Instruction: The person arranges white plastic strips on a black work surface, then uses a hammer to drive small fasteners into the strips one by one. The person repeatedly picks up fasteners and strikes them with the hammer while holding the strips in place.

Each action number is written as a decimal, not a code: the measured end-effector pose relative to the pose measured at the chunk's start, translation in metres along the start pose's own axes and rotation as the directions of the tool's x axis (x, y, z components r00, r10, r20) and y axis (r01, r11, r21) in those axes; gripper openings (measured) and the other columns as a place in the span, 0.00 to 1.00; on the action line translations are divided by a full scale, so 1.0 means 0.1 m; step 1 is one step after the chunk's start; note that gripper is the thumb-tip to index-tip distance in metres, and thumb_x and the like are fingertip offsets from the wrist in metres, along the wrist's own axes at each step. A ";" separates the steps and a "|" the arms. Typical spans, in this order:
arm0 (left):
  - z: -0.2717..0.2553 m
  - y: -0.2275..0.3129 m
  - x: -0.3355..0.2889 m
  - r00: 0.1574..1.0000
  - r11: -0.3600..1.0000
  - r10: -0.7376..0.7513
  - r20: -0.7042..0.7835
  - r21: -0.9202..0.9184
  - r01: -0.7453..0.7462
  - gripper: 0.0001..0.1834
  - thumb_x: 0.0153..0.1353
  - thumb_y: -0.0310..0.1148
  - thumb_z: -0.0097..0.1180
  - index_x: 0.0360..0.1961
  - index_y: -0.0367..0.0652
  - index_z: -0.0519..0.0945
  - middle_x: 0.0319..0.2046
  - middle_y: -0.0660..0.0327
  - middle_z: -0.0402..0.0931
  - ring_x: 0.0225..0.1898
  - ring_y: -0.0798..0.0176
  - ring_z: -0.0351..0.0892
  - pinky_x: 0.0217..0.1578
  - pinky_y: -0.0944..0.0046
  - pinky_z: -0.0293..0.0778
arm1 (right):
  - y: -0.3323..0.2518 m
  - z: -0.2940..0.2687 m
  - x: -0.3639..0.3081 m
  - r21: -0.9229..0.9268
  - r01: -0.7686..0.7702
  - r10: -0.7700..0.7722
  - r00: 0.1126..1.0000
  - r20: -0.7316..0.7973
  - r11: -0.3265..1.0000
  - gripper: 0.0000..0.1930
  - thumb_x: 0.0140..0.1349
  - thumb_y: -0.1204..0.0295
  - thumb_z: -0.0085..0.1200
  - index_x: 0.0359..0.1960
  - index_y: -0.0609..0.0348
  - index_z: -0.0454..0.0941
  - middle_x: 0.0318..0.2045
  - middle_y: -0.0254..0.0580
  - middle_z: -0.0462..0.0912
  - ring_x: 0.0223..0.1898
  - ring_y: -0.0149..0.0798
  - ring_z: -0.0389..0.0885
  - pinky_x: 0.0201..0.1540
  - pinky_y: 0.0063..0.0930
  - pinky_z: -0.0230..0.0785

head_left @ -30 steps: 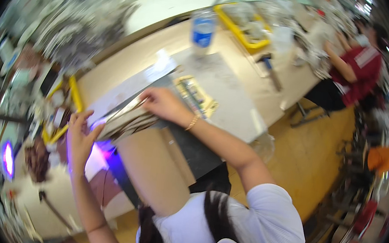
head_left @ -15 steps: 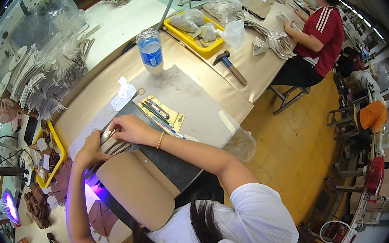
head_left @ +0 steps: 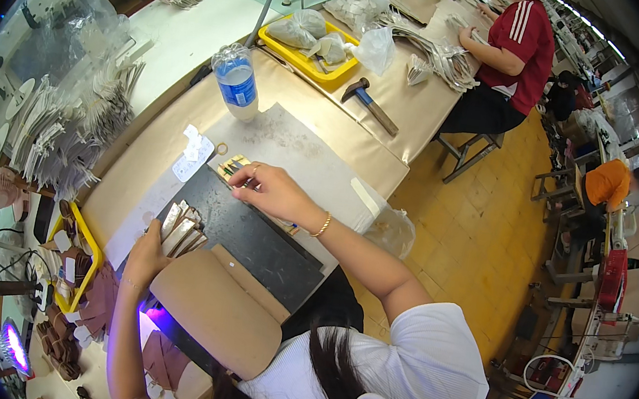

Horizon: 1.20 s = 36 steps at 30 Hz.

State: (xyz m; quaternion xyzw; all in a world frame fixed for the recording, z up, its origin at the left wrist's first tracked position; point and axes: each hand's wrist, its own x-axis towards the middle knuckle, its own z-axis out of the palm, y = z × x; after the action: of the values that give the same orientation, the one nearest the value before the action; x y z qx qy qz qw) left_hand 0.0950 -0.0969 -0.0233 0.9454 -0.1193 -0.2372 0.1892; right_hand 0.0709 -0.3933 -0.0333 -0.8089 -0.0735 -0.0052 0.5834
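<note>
"Several pale-topped strips [head_left: 185, 230] sit fanned beside the left hand [head_left: 142, 258], just to the right of its fingers. How would you work them?"

"I'd let those fingers brace the side of the fan so it doesn't slide, and lift strips singly with the right hand [head_left: 276, 197], which is up over the edge of the black board [head_left: 275, 243], apart from them. A light pinch should do; such thin pieces would probably bend or scatter under a hard one."

"And the brown curved pad [head_left: 220, 310], below and right of the left fingers?"

"Likely a handy stop to square the strips against. Whether their lower ends touch its edge or run beneath, I can't tell."

"What about the grip?"

"The right fingertips curl in near the thumb; whether anything is between them, I can't make out. The left fingers bend at the strips' side, but their undersides are hidden, so clamped or merely resting, I can't say."

"Anything else lost?"

"Much of the yellow card [head_left: 226, 166] just beyond the right fingers: that hand covers it."
</note>
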 end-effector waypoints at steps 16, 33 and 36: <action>0.06 0.07 -0.09 0.989 0.993 0.108 -0.103 0.057 -0.102 0.25 0.41 0.37 0.68 0.34 0.35 0.68 0.29 0.37 0.75 0.38 0.33 0.74 0.36 0.43 0.68 | 0.14 -1.18 -0.37 0.200 -0.110 0.188 0.885 -0.427 0.974 0.14 0.63 0.64 0.58 0.44 0.61 0.78 0.37 0.33 0.82 0.38 0.26 0.79 0.41 0.21 0.70; -0.17 -0.03 -0.16 0.987 0.961 0.088 -0.131 -0.249 -0.118 0.33 0.36 0.36 0.72 0.44 0.32 0.74 0.35 0.44 0.79 0.39 0.50 0.80 0.43 0.58 0.73 | 0.24 -1.20 -0.21 0.172 -0.136 0.206 0.835 -0.510 0.976 0.13 0.62 0.68 0.58 0.45 0.62 0.78 0.37 0.37 0.83 0.37 0.27 0.79 0.40 0.20 0.71; -0.38 0.08 -0.23 0.992 0.912 0.024 -0.127 -0.403 -0.074 0.35 0.37 0.34 0.72 0.50 0.34 0.75 0.37 0.55 0.80 0.38 0.63 0.78 0.45 0.64 0.72 | 0.45 -0.85 0.07 0.025 -0.131 0.132 0.937 -0.324 0.991 0.11 0.61 0.71 0.58 0.42 0.62 0.80 0.33 0.36 0.83 0.34 0.26 0.80 0.39 0.20 0.72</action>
State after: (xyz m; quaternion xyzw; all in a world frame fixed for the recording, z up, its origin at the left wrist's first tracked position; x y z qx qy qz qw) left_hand 0.0931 -0.0850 0.0205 0.8945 -0.0794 -0.1952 0.3943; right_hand 0.0895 -0.4866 -0.0481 -0.7992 0.0777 -0.0992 0.5878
